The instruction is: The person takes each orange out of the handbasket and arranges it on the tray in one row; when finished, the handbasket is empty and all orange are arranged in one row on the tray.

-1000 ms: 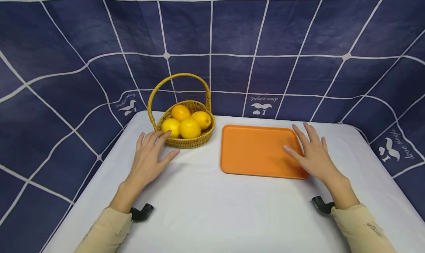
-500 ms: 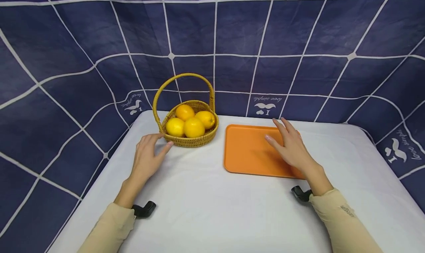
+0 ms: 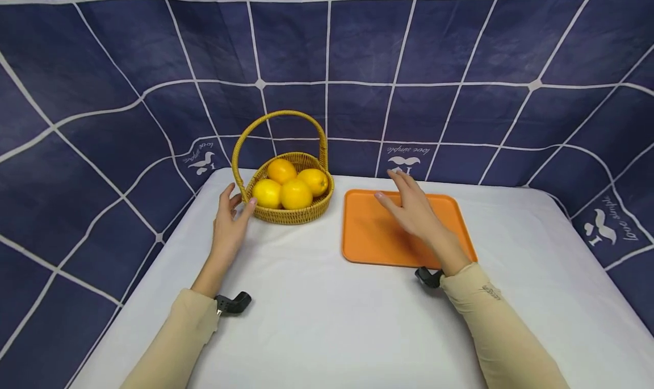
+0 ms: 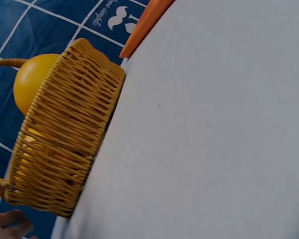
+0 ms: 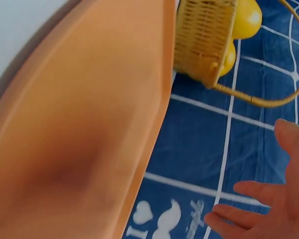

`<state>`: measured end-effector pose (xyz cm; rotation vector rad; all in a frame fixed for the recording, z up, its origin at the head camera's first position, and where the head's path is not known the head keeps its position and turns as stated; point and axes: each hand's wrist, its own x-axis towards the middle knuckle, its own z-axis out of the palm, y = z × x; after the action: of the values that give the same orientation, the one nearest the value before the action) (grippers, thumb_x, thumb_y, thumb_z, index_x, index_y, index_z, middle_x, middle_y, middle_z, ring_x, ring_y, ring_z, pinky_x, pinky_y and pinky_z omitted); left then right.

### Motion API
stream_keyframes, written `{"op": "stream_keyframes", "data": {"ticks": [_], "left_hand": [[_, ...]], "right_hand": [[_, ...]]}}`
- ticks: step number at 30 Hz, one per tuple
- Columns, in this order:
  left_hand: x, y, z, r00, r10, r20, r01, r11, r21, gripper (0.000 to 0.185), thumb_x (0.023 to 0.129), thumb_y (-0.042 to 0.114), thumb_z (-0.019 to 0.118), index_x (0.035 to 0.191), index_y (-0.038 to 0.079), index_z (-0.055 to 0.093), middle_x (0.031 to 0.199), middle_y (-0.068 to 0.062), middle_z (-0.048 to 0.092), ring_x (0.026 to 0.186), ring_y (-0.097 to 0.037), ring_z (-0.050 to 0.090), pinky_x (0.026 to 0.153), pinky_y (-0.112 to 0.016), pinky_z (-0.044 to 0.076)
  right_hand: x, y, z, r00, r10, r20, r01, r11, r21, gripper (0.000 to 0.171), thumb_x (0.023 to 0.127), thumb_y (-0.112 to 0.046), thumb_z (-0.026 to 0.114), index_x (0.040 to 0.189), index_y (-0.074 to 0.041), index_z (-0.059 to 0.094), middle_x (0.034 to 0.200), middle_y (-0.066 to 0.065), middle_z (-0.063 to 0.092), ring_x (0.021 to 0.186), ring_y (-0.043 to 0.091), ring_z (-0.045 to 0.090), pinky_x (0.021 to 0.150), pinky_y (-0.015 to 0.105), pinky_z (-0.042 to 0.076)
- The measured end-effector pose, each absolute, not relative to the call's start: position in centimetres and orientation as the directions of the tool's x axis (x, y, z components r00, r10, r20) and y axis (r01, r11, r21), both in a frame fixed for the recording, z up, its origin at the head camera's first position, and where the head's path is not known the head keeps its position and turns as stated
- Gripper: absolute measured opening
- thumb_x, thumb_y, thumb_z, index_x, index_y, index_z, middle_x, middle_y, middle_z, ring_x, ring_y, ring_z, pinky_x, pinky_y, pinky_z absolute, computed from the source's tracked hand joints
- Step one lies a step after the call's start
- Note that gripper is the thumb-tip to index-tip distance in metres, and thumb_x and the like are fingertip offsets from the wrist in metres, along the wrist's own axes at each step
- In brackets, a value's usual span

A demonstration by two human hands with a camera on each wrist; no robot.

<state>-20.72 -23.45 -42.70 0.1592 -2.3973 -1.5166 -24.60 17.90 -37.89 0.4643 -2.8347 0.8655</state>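
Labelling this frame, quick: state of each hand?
Left hand: open, holds nothing, fingers at the woven wicker basket of lemons.
Right hand: open, empty, over the flat orange plastic tray.

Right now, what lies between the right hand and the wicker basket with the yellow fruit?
In the head view, only the bare left part of the orange tray and a strip of white table separate the right hand from the basket.

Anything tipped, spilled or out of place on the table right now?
Nothing stands out. The wicker basket sits upright with four lemons inside, none spilled. The orange tray lies flat beside it. The left hand is at the basket's side; the right hand is over the tray.
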Motion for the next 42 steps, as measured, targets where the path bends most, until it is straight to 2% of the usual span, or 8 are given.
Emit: {"op": "stream_keyframes", "data": {"ticks": [2, 5, 12, 23, 27, 30, 34, 42], "left_hand": [[-21.5, -23.4, -43.0, -0.956, -0.244, 0.165, 0.083, 0.314, 0.946, 0.08, 0.105, 0.048, 0.061, 0.169, 0.025, 0.019, 0.169, -0.016, 0.037, 0.157, -0.03, 0.034, 0.131, -0.046, 0.025], [-22.5, -23.2, -43.3, -0.962, -0.235, 0.141, 0.104, 0.163, 0.981, 0.073, 0.106, 0.043, 0.062, 0.166, 0.025, 0.026, 0.169, -0.012, 0.036, 0.157, -0.025, 0.036, 0.13, -0.041, 0.027], [-22.6, -21.7, -42.2, -0.958, -0.272, 0.094, 0.104, -0.021, 0.994, 0.059, 0.108, 0.029, 0.061, 0.158, 0.005, 0.041, 0.162, -0.014, 0.045, 0.145, -0.019, 0.045, 0.126, -0.035, 0.033], [-23.9, -20.8, -43.6, -0.916, -0.379, 0.131, 0.189, -0.121, 0.974, 0.053, 0.107, 0.03, 0.063, 0.152, 0.005, 0.051, 0.158, -0.012, 0.05, 0.143, -0.016, 0.047, 0.124, -0.028, 0.036], [-24.1, -21.0, -43.8, -0.918, -0.369, 0.146, 0.21, -0.141, 0.968, 0.053, 0.108, 0.03, 0.061, 0.152, 0.005, 0.051, 0.159, -0.011, 0.05, 0.146, -0.016, 0.045, 0.125, -0.027, 0.034], [-24.0, -21.2, -44.0, -0.92, -0.359, 0.158, 0.222, -0.144, 0.964, 0.052, 0.108, 0.032, 0.06, 0.153, 0.005, 0.051, 0.16, -0.011, 0.049, 0.147, -0.017, 0.044, 0.126, -0.027, 0.032], [-23.9, -21.4, -44.1, -0.921, -0.346, 0.178, 0.235, -0.13, 0.963, 0.051, 0.11, 0.031, 0.057, 0.152, 0.004, 0.051, 0.16, -0.012, 0.049, 0.148, -0.018, 0.043, 0.127, -0.029, 0.03], [-25.3, -22.0, -46.1, -0.909, -0.351, 0.227, 0.28, -0.109, 0.954, 0.05, 0.11, 0.035, 0.056, 0.153, 0.01, 0.053, 0.158, -0.007, 0.051, 0.147, -0.016, 0.043, 0.128, -0.03, 0.029]], "right_hand": [[-24.9, 16.7, -37.7, -0.943, -0.244, 0.226, -0.329, 0.779, -0.534, 0.08, 0.105, -0.056, 0.055, 0.165, -0.007, 0.033, 0.172, 0.022, 0.026, 0.16, 0.041, 0.023, 0.129, 0.061, 0.022], [-25.1, 14.8, -37.4, -0.948, -0.226, 0.224, -0.315, 0.764, -0.563, 0.08, 0.105, -0.056, 0.056, 0.164, -0.006, 0.034, 0.17, 0.022, 0.029, 0.158, 0.04, 0.027, 0.129, 0.059, 0.024], [-25.4, 11.0, -37.1, -0.954, -0.235, 0.188, -0.301, 0.728, -0.616, 0.08, 0.104, -0.054, 0.058, 0.164, -0.007, 0.035, 0.17, 0.02, 0.03, 0.156, 0.041, 0.032, 0.128, 0.059, 0.028], [-25.8, 4.6, -37.0, -0.916, -0.337, 0.218, -0.393, 0.643, -0.657, 0.081, 0.096, -0.044, 0.076, 0.159, -0.006, 0.043, 0.163, 0.015, 0.044, 0.151, 0.036, 0.041, 0.127, 0.052, 0.031], [-26.2, 2.6, -37.0, -0.907, -0.349, 0.235, -0.412, 0.624, -0.664, 0.08, 0.092, -0.04, 0.082, 0.155, -0.005, 0.048, 0.148, 0.017, 0.055, 0.135, 0.035, 0.053, 0.115, 0.048, 0.045], [-26.3, 1.3, -37.2, -0.91, -0.344, 0.229, -0.402, 0.608, -0.684, 0.076, 0.089, -0.038, 0.085, 0.149, -0.005, 0.053, 0.133, 0.017, 0.061, 0.123, 0.033, 0.058, 0.104, 0.044, 0.05], [-26.3, -0.1, -37.7, -0.926, -0.321, 0.199, -0.369, 0.657, -0.657, 0.072, 0.087, -0.043, 0.086, 0.141, -0.005, 0.056, 0.125, 0.014, 0.06, 0.117, 0.029, 0.058, 0.099, 0.043, 0.051], [-26.3, -1.8, -38.1, -0.947, -0.237, 0.216, -0.319, 0.767, -0.557, 0.08, 0.078, -0.048, 0.091, 0.137, -0.007, 0.057, 0.124, 0.014, 0.056, 0.107, 0.03, 0.059, 0.095, 0.045, 0.055]]}}
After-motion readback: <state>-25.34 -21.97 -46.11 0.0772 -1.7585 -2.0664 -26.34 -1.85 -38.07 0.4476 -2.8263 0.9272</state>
